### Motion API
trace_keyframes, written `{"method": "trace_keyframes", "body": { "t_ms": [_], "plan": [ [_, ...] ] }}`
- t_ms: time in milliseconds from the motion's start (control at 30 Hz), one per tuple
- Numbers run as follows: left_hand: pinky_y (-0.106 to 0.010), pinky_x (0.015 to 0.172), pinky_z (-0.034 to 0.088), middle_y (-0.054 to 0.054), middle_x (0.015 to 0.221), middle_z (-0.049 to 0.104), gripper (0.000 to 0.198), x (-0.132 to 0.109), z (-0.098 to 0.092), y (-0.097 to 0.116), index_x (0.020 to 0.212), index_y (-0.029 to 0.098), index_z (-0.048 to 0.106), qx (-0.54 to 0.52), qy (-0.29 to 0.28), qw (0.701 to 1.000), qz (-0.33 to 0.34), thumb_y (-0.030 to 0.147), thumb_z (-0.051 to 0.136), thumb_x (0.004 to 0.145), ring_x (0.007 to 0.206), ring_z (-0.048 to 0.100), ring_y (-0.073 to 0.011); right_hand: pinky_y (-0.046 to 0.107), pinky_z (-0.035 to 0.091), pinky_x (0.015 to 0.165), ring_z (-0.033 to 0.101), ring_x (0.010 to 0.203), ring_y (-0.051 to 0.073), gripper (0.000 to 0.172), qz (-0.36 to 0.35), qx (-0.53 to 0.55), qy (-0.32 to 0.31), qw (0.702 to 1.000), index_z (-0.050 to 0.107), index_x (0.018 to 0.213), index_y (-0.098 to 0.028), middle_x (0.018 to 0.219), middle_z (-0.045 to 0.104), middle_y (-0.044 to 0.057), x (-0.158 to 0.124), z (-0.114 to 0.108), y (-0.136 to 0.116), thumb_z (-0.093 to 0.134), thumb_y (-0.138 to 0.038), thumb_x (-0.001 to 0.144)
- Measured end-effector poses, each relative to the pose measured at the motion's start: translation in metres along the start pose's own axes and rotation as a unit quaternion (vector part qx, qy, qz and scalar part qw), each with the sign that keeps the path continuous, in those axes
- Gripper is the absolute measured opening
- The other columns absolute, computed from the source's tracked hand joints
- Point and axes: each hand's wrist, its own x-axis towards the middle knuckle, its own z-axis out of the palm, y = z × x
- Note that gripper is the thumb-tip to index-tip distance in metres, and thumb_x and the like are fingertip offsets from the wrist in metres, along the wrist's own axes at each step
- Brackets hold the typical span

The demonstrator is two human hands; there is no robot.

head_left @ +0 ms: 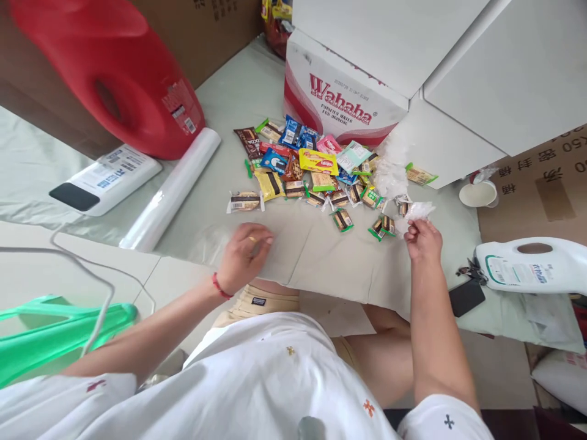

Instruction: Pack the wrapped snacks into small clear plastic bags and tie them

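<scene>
My right hand [424, 237] pinches a clear, crinkled plastic piece [419, 211] at the right of the snack pile. Over the near left part of the cloth, my left hand [245, 256] is curled with its fingertips together; what it holds, if anything, is too small or see-through to make out. A heap of small wrapped snacks, among them a yellow packet [318, 161] and a blue packet [292, 131], lies beyond my hands. Clear plastic bags [391, 171] are bunched at the heap's right side. Nearest my left hand is a packet with a brown stripe [245, 201].
A red jug [151, 79], a white device [107, 178] and a clear plastic roll [172, 189] stand or lie at the left. Behind the snacks is a Wahaha box [342, 98]. At the right are a paper cup [478, 194], a white bottle [532, 269] and a phone [466, 297].
</scene>
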Motion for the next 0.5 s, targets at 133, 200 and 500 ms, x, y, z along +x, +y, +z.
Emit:
{"method": "trace_keyframes", "body": {
  "t_ms": [133,200,500],
  "plan": [
    [-0.028,0.073,0.054,-0.009,0.102,0.068,0.024,0.01,0.049,0.045,0.101,0.021,0.07,-0.178,-0.114,0.977,-0.008,0.038,0.053,0.1,0.086,0.065,-0.0162,0.015,0.029,0.041,0.036,0.051,0.005,0.035,0.098,0.152,-0.116,0.977,0.052,0.074,-0.022,0.069,0.06,-0.003,-0.092,0.032,0.018,0.082,-0.03,0.058],
    [-0.027,0.072,0.052,-0.01,0.11,0.067,0.026,0.023,0.078,0.063,0.107,0.02,0.07,-0.236,-0.154,0.959,-0.002,0.042,0.061,0.096,0.082,0.063,-0.0145,0.015,0.026,0.04,0.033,0.049,0.004,0.034,0.131,0.197,-0.141,0.961,0.056,0.074,-0.021,0.065,0.058,-0.005,-0.13,0.054,0.027,0.085,-0.029,0.058],
    [-0.028,0.08,0.044,0.001,0.08,0.061,0.048,0.06,0.155,0.06,0.081,0.015,0.064,-0.505,-0.265,0.812,-0.128,0.056,0.086,0.071,0.079,0.055,-0.0128,0.02,0.023,0.045,0.034,0.051,0.004,0.044,0.064,0.172,0.062,0.981,0.072,0.086,-0.018,0.064,0.06,-0.006,-0.153,0.064,0.038,0.092,-0.041,0.055]
  ]
}}
